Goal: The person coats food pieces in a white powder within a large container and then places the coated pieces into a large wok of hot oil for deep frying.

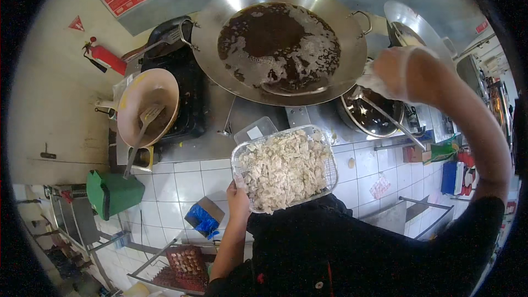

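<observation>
My left hand point(239, 201) grips the left edge of a wire mesh basket point(333, 165) heaped with pale, flour-coated pieces point(284, 169), held close to my body. In front of me stands a wide steel wok point(206, 66) of dark, foaming oil point(274, 33). My right hand point(390, 75), in a thin translucent plastic glove, is over the wok's right rim. It holds a long-handled utensil point(297, 92) whose curved end lies at the near side of the oil; its fingers are partly hidden.
Left of the wok, a pale frying pan point(128, 111) holds a slotted spatula point(151, 114). A metal pot point(346, 117) with a long-handled tool point(392, 119) stands at the right. Behind the basket is a clear plastic container point(267, 126). A green bin point(119, 194) and an open cardboard box point(212, 208) are lower left.
</observation>
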The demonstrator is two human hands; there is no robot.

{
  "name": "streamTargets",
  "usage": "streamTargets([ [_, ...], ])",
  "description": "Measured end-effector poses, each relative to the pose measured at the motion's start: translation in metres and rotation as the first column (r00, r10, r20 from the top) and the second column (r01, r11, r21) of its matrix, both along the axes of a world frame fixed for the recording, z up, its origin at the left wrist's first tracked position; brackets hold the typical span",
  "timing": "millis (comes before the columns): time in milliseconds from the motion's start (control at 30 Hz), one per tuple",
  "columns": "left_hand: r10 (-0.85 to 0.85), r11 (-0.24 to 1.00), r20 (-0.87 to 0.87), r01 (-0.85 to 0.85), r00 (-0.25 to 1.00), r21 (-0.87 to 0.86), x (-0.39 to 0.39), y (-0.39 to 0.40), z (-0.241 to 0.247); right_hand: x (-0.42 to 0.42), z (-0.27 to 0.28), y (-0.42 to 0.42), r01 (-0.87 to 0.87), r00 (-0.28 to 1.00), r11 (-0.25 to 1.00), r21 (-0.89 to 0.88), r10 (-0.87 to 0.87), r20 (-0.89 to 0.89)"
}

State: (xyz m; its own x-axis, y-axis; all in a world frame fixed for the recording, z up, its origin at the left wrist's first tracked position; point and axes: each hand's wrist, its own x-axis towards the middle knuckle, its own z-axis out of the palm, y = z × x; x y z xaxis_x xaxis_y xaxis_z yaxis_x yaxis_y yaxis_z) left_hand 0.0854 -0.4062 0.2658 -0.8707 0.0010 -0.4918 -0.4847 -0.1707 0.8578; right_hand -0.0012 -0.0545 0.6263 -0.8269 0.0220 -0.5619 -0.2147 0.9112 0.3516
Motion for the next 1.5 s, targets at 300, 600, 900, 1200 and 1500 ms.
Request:
streamTargets([
  [300,0.026,0.999,0.005,-0.026,1.0,0.035,0.003,0.014,0.013,-0.051,-0.117,0.041,0.04,0.975,0.999,-0.018,-0.043,-0.218],
  [600,0.063,0.996,-0.02,-0.062,0.998,0.062,0.012,0.013,0.016,-0.101,-0.161,0.076,0.131,0.851,0.964,-0.231,-0.228,-0.472],
  [900,0.032,0.996,-0.052,-0.027,0.998,0.086,0.011,0.012,-0.003,-0.122,-0.177,0.087,0.149,0.797,0.892,-0.428,-0.364,-0.482],
  [1200,-0.031,0.997,-0.064,0.035,0.997,0.069,0.002,0.02,0.01,-0.083,-0.149,0.083,0.106,0.709,0.895,-0.432,-0.373,-0.598],
  [1500,-0.134,0.989,-0.096,0.139,0.986,0.049,-0.015,0.025,-0.004,0.01,-0.135,0.108,0.147,0.633,0.891,-0.429,-0.418,-0.652],
])
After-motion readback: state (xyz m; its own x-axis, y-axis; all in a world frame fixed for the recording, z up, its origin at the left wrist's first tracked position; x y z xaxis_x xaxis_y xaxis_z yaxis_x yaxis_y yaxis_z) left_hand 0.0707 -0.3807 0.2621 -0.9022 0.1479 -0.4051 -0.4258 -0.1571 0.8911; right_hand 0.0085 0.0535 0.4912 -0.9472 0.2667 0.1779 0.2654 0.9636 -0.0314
